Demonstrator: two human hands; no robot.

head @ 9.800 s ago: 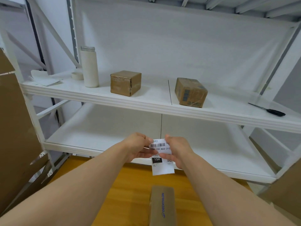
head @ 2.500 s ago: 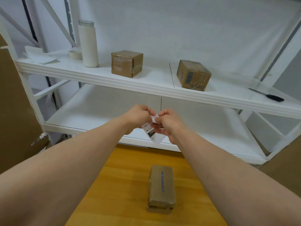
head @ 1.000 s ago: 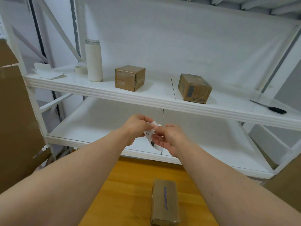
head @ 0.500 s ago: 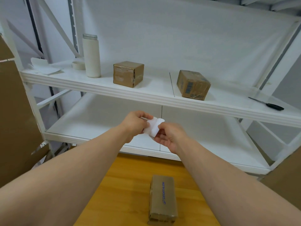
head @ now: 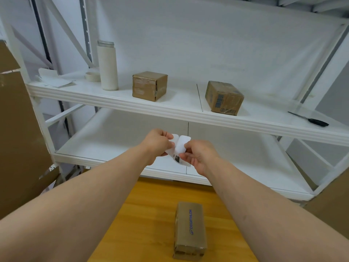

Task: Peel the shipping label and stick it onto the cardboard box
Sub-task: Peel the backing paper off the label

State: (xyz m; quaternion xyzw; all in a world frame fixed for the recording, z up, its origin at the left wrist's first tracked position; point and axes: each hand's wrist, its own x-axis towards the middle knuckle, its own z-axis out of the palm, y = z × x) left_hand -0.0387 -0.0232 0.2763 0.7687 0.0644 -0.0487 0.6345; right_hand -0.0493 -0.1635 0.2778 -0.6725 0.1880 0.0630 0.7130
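Both my hands are raised in front of the lower shelf with the white shipping label between them. My left hand pinches one white layer on the left, and my right hand pinches the other on the right. The two layers spread apart at the top in a V, and a bit of black print shows low down between my fingers. Which layer is the backing I cannot tell. A long cardboard box with blue lettering lies on the wooden table below my hands, untouched.
A white metal rack stands behind the table. Its upper shelf holds two small cardboard boxes, a white bottle, a tape roll, papers and scissors. Large cardboard sheets lean at left and right.
The label, held flat and whole at first, has been bent and worked at its edge. Since half a second ago its two layers have come further apart at the top.
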